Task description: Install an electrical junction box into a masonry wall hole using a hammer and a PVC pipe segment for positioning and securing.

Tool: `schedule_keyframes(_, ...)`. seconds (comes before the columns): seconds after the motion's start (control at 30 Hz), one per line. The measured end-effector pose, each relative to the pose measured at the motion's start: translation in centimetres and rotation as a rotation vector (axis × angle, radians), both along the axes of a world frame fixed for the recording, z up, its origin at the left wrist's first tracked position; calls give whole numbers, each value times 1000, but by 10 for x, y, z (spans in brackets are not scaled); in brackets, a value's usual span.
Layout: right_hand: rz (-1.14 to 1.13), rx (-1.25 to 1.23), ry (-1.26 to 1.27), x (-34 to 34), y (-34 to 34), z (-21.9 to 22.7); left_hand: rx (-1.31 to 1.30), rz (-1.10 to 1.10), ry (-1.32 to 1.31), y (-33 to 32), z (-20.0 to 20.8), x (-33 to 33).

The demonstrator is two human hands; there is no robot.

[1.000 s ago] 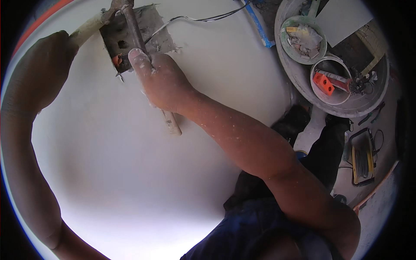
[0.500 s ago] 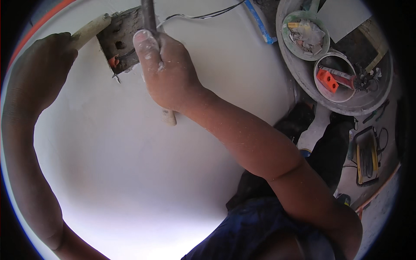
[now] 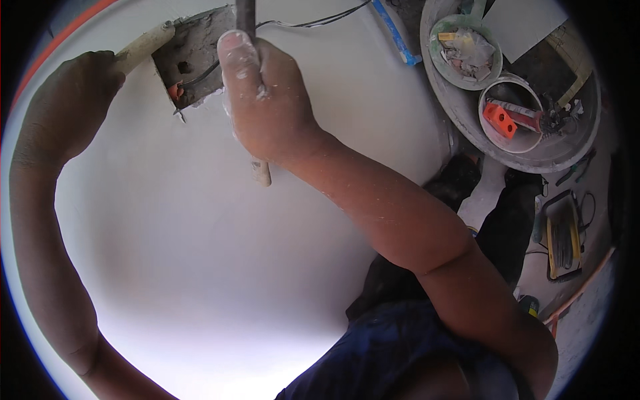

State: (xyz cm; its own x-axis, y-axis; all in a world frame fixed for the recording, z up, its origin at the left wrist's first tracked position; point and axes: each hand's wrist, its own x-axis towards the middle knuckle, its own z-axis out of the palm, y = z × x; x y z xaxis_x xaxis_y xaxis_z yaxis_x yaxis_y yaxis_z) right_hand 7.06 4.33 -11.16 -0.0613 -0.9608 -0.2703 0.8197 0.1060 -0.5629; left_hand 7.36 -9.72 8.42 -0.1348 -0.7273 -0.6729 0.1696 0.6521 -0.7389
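Observation:
My left hand point(image 3: 73, 110) is closed round a pale, dusty handle point(image 3: 145, 48), whose rounded end reaches the corner of a square opening point(image 3: 190, 60) cut in the white wall surface. My right hand point(image 3: 270, 103), spotted with white plaster, grips a tool with a dark shaft point(image 3: 246, 15) rising above the thumb. A pale handle end point(image 3: 262, 175) sticks out below that fist. Inside the opening are rough grey masonry, a dark cable and a small orange piece. The working ends of both tools are hidden or out of view.
Dark cables point(image 3: 320, 23) run from the opening's top right toward a blue strip point(image 3: 395, 32). At the right, a large round tub point(image 3: 567, 162) holds a bucket of rubble point(image 3: 467, 57) and a bucket point(image 3: 512, 148) with an orange block. A cable reel point(image 3: 564, 237) lies on the floor.
My right hand and its tool have shifted slightly up and right in the picture, showing more of the opening and its cable. The left hand keeps its grip, nearly in place.

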Motion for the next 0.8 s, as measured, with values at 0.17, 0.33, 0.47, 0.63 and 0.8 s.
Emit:
schedule_keyframes(0.17, 37, 5, -95, 8, 12, -20, -16, 86, 79, 7, -10, -6)
schedule_keyframes(0.33, 419, -16, -6, -7, -13, -5, 0, 35, -99, 16, 3, -11)
schedule_keyframes(0.47, -100, -11, -79, 0, 19, 1, 118, -82, -38, -2, 13, 4)
schedule_keyframes(0.63, 173, 59, -28, -3, -3, -15, -57, 128, 181, 14, -9, -1)
schedule_keyframes(0.8, -347, 0, -283, -2, 6, 7, -164, 264, 87, 20, 2, -25)
